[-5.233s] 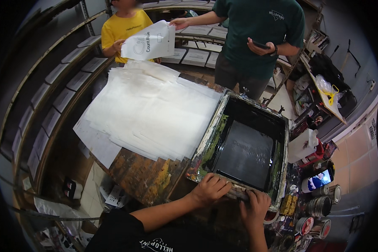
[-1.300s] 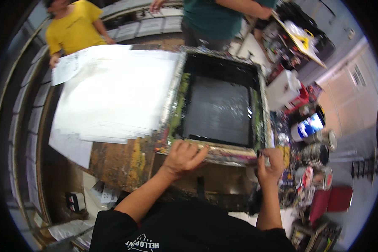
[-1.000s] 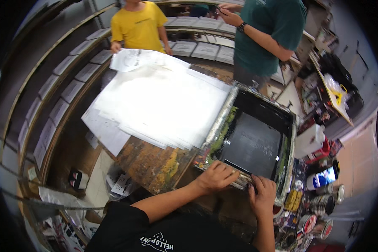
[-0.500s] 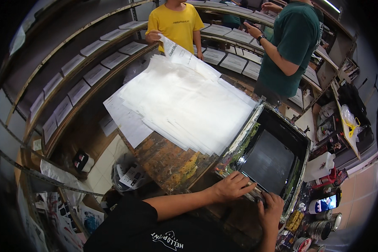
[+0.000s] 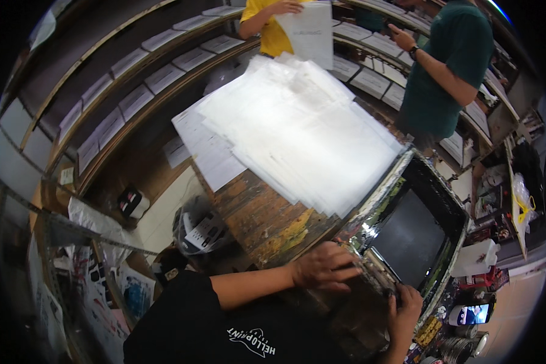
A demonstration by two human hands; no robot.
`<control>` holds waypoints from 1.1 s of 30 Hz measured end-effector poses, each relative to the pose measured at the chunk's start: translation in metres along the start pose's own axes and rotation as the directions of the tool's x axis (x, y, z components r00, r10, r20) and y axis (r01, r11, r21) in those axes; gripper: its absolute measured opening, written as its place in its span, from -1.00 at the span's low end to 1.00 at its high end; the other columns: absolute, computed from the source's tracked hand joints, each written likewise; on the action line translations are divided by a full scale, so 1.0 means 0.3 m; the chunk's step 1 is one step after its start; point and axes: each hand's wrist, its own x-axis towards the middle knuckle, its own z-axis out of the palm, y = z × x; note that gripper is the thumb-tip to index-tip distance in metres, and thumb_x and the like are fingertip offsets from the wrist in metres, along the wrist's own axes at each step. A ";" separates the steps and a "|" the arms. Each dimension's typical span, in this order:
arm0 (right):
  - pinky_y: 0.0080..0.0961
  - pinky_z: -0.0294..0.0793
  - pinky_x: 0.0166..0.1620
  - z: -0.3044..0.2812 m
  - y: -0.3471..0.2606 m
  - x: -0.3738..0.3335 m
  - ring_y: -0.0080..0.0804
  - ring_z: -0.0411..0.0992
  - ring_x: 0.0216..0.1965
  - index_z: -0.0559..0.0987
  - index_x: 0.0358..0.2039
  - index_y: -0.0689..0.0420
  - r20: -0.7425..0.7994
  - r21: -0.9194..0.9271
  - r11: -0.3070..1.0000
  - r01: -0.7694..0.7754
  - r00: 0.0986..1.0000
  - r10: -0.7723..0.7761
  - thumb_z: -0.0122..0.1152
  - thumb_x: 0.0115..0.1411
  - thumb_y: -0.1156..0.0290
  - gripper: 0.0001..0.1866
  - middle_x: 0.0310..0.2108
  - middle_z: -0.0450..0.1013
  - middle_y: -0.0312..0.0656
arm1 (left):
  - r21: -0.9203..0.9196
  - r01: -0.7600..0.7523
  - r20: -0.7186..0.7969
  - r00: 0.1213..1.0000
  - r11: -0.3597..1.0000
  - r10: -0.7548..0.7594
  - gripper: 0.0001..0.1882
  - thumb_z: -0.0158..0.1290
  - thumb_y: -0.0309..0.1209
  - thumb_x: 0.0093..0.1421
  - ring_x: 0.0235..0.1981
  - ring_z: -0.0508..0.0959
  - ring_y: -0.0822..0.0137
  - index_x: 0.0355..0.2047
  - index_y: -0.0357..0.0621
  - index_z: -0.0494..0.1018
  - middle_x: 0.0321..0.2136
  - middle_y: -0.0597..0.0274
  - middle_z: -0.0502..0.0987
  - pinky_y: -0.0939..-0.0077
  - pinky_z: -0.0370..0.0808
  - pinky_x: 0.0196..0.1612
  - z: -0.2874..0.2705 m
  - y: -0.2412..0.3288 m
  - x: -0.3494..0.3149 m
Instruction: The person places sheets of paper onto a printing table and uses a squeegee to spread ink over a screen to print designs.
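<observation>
Before me lies a screen-printing frame [image 5: 458,239], its rim crusted with paint and its dark mesh [image 5: 407,227] wet-looking. A squeegee [image 5: 379,268] with a wooden bar rests along the near inner edge of the frame. At its right end my right hand [image 5: 406,310] is closed, fingers bent round it; the exact grip is partly hidden. My left hand [image 5: 324,266], somewhat blurred, hovers beside the squeegee's left end with fingers apart and nothing in them. Beyond the frame, a large pile of translucent white sheets [image 5: 309,133] covers the table.
A stained wooden table [image 5: 255,212] shows left of the frame. A person in yellow [image 5: 259,27] holds a sheet [image 5: 309,36] at the far end; another in green [image 5: 446,73] stands right. Racks of sheets [image 5: 130,103] line the back. Phone [image 5: 472,313] and cans [image 5: 458,349] stand right.
My left hand has come away from the squeegee, moving slightly left. The person in yellow has raised the sheet off the pile. The whole view has shifted, so fixed things appear further right.
</observation>
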 end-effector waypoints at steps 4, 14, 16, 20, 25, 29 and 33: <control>-0.05 0.38 0.10 -0.036 -0.018 0.041 0.09 0.45 -0.01 0.64 -0.10 0.17 0.083 -0.031 0.998 0.048 0.995 -0.046 0.42 0.09 0.36 -0.65 -0.12 0.52 -0.01 | 0.168 0.363 0.106 0.918 0.917 -0.383 -0.36 0.35 0.07 0.19 0.03 0.57 0.07 0.13 -0.04 0.57 -0.02 0.11 0.56 0.13 0.52 0.07 -0.187 -0.007 -0.181; 0.08 0.33 -0.10 -0.017 -0.041 0.145 0.22 0.46 -0.17 0.53 -0.28 0.20 0.177 -0.227 0.969 0.093 0.983 -0.053 0.07 0.40 0.21 -0.71 -0.29 0.50 0.08 | 0.245 0.679 -0.032 0.719 0.692 -0.694 -0.35 0.25 0.16 0.25 -0.11 0.60 0.04 0.05 -0.16 0.59 -0.16 0.07 0.59 0.15 0.56 -0.02 -0.338 -0.010 -0.400; 0.12 0.34 -0.16 -0.009 -0.038 0.146 0.26 0.47 -0.22 0.54 -0.30 0.21 0.151 -0.226 0.970 0.091 0.987 -0.057 0.04 0.43 0.19 -0.67 -0.34 0.50 0.10 | 0.263 0.660 -0.029 0.734 0.704 -0.678 -0.37 0.26 0.15 0.25 -0.16 0.60 0.05 0.03 -0.17 0.60 -0.22 0.09 0.60 0.18 0.57 -0.05 -0.328 -0.026 -0.400; 0.14 0.36 -0.20 0.000 -0.037 0.140 0.30 0.46 -0.26 0.54 -0.33 0.24 0.148 -0.211 0.974 0.082 0.988 -0.051 0.03 0.45 0.18 -0.63 -0.36 0.48 0.14 | 0.261 0.627 -0.019 0.764 0.734 -0.645 -0.43 0.27 0.12 0.25 -0.31 0.61 0.12 -0.06 -0.16 0.65 -0.38 0.16 0.60 0.26 0.58 -0.17 -0.330 -0.060 -0.396; 0.13 0.37 -0.20 0.013 -0.041 0.128 0.31 0.45 -0.28 0.52 -0.36 0.29 0.096 -0.190 0.979 0.072 0.994 -0.054 0.01 0.46 0.20 -0.60 -0.37 0.46 0.19 | 0.226 0.587 -0.023 0.801 0.777 -0.598 -0.52 0.26 0.07 0.28 -0.35 0.60 0.16 -0.16 -0.13 0.66 -0.45 0.22 0.56 0.28 0.59 -0.22 -0.350 -0.090 -0.405; 0.10 0.37 -0.12 0.002 -0.039 0.133 0.32 0.44 -0.20 0.52 -0.32 0.33 0.167 -0.182 0.983 0.012 0.986 0.019 -0.06 0.52 0.21 -0.58 -0.33 0.47 0.21 | 0.172 0.607 -0.033 0.791 0.776 -0.611 -0.52 0.27 0.09 0.26 -0.37 0.60 0.20 -0.19 -0.11 0.67 -0.47 0.24 0.55 0.31 0.58 -0.26 -0.353 -0.100 -0.417; 0.04 0.48 -0.05 -0.017 -0.043 0.149 0.24 0.54 -0.13 0.66 -0.14 0.22 0.236 -0.233 0.973 -0.002 0.970 0.059 -0.15 0.54 -0.02 -0.43 -0.19 0.60 0.14 | 0.184 0.589 -0.052 0.805 0.787 -0.590 -0.52 0.28 0.09 0.25 -0.38 0.59 0.23 -0.19 -0.09 0.67 -0.48 0.27 0.54 0.34 0.57 -0.28 -0.355 -0.104 -0.422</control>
